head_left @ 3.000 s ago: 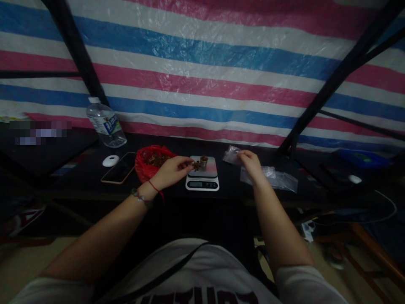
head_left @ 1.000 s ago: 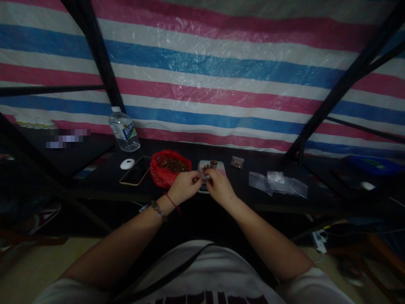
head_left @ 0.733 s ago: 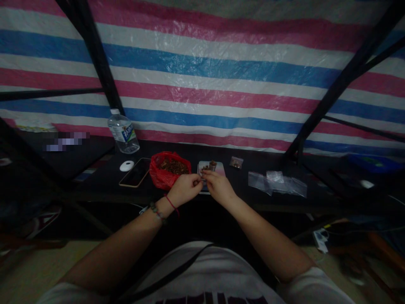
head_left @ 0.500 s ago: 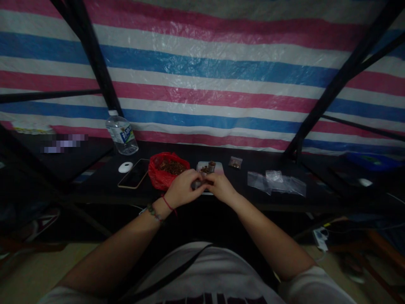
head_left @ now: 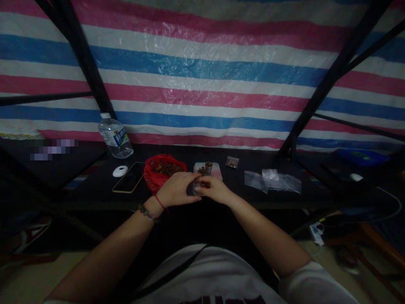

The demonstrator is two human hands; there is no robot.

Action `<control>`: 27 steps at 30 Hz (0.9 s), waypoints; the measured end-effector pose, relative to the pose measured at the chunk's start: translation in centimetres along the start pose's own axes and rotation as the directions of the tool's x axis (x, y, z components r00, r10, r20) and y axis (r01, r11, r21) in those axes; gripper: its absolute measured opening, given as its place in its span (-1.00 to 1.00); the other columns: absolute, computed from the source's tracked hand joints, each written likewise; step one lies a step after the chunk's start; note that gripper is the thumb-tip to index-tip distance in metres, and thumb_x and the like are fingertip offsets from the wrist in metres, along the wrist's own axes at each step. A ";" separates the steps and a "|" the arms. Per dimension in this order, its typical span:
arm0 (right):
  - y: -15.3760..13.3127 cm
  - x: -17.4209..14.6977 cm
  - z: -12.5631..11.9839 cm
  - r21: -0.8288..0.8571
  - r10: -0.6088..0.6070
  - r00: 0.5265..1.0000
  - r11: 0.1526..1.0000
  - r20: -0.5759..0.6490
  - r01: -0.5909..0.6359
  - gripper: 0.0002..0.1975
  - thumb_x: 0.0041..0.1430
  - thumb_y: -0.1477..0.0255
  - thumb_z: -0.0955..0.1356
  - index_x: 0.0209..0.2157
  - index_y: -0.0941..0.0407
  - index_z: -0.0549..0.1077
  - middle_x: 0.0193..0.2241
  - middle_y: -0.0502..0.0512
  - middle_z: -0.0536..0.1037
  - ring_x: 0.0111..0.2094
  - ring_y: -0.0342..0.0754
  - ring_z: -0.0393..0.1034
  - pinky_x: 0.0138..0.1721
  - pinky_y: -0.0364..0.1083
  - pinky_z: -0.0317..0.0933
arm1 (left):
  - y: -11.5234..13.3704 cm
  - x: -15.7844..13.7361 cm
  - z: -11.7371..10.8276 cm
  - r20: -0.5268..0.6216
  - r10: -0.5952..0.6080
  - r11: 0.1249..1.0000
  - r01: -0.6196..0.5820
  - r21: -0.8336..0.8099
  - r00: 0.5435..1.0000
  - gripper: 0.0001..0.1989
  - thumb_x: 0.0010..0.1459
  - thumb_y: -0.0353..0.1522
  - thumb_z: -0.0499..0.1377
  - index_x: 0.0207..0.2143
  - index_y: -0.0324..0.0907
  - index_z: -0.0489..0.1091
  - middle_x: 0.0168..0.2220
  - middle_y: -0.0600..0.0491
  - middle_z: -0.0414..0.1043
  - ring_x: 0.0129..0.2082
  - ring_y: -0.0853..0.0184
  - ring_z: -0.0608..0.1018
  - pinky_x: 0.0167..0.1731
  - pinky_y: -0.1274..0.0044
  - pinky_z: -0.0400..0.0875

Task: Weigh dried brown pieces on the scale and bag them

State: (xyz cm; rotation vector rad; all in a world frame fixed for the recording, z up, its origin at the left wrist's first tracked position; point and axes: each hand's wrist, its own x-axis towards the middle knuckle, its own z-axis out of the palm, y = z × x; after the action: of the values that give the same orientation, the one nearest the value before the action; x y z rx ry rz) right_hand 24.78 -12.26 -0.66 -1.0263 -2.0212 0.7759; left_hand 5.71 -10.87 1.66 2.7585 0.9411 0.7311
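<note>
My left hand [head_left: 175, 188] and my right hand [head_left: 215, 190] meet at the near edge of the table. Between their fingers is a small clear plastic bag [head_left: 196, 188], partly hidden; both hands appear closed on it. Just behind them lies a flat pale plate [head_left: 217, 169] with loose brown bits [head_left: 201, 170] and a small metallic cup [head_left: 208, 168] filled with similar pieces. Beside my left hand sits a red plastic bag [head_left: 152, 175], its mouth spread around dried brown pieces [head_left: 167, 168].
Clear flat bags [head_left: 274, 180] lie to the right, near a small filled bag [head_left: 232, 162]. On the left are a phone [head_left: 128, 177], a white oval object [head_left: 120, 171] and a clear bottle [head_left: 116, 137]. Dark metal posts [head_left: 90, 67] frame a striped sheet [head_left: 202, 76].
The view has shifted slightly, so the table things sit a little further left. My fingers have spread somewhat around the clear bag, more of which shows between them.
</note>
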 end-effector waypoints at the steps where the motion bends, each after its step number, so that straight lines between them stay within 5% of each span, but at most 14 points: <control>1: 0.1 0.0 0.1 0.016 0.004 1.000 1.000 -0.013 -0.004 -0.79 0.03 0.48 0.38 -0.23 0.13 0.52 -0.33 0.03 0.56 -0.32 -0.10 0.41 -0.26 -0.14 0.26 | 0.0 0.1 0.0 -0.005 -0.004 1.000 0.004 -0.012 1.000 -0.35 -0.10 -0.09 0.27 0.05 -0.12 0.31 -0.03 -0.10 0.43 -0.05 0.09 0.46 -0.02 0.32 0.29; 6: 0.4 0.5 -0.7 0.086 0.001 0.998 0.996 -0.064 0.004 -0.85 0.07 0.43 0.35 -0.29 0.12 0.51 -0.34 0.03 0.55 -0.31 -0.11 0.43 -0.22 -0.12 0.28 | 0.0 0.5 -0.5 -0.033 -0.018 1.000 0.017 -0.018 0.999 -0.49 -0.05 -0.19 0.24 -0.02 -0.17 0.35 -0.10 -0.09 0.46 -0.13 0.15 0.50 -0.09 0.39 0.35; 9: 1.5 1.3 -2.7 0.046 0.079 0.968 0.997 -0.238 -0.070 -0.82 0.11 0.36 0.31 -0.30 0.14 0.49 -0.33 0.07 0.54 -0.33 -0.11 0.42 -0.24 -0.10 0.29 | -0.7 1.2 -0.7 -0.094 -0.052 0.999 0.050 -0.015 0.994 -0.53 -0.02 -0.22 0.21 -0.04 -0.20 0.36 -0.11 -0.10 0.46 -0.13 0.15 0.49 -0.07 0.38 0.35; 13: 5.1 3.1 -4.8 -0.130 0.154 0.890 0.965 -0.429 -0.229 -0.47 -0.07 0.30 0.43 -0.03 0.17 0.38 -0.06 0.22 0.45 -0.10 0.00 0.38 -0.07 0.00 0.26 | -2.1 2.8 -0.4 -0.164 -0.129 0.991 0.124 -0.044 0.978 -0.53 0.01 -0.19 0.18 -0.04 -0.24 0.35 -0.11 -0.11 0.45 -0.12 0.15 0.49 -0.06 0.38 0.34; 16: 7.6 4.2 -4.9 -0.265 0.159 0.909 0.924 -0.386 -0.274 -0.37 -0.15 0.30 0.47 0.00 0.22 0.37 -0.01 0.31 0.41 0.03 0.08 0.30 0.06 0.07 0.15 | -2.9 3.9 0.6 -0.134 -0.185 0.979 0.171 -0.106 0.974 -0.58 0.03 -0.21 0.15 -0.08 -0.24 0.36 -0.17 -0.08 0.47 -0.21 0.20 0.51 -0.15 0.41 0.38; 20: 8.8 5.0 -4.4 -0.343 0.131 0.941 0.908 -0.312 -0.240 -0.65 -0.11 0.35 0.45 -0.23 0.17 0.49 -0.20 0.20 0.52 -0.11 0.04 0.38 -0.02 0.05 0.21 | -3.5 3.9 2.4 -0.126 -0.246 0.962 0.226 -0.156 0.961 -0.57 0.04 -0.18 0.15 -0.08 -0.24 0.36 -0.15 -0.09 0.47 -0.18 0.19 0.51 -0.13 0.40 0.38; 27: 6.5 3.8 -3.9 -0.021 0.169 0.950 0.983 -0.261 -0.181 -0.60 -0.08 0.42 0.42 -0.13 0.14 0.42 -0.19 0.12 0.54 -0.15 -0.05 0.44 -0.06 -0.02 0.26 | -3.8 1.8 4.1 -0.207 -0.286 0.953 0.253 -0.169 0.936 -0.52 0.03 -0.14 0.17 -0.03 -0.20 0.33 -0.08 -0.09 0.44 -0.10 0.18 0.50 -0.05 0.38 0.36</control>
State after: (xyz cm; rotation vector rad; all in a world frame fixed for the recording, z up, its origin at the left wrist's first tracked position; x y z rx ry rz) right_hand 28.98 -5.13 -2.22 -1.2769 -1.7485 0.6506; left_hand 6.83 -6.62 -2.23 2.3938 1.2313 1.0364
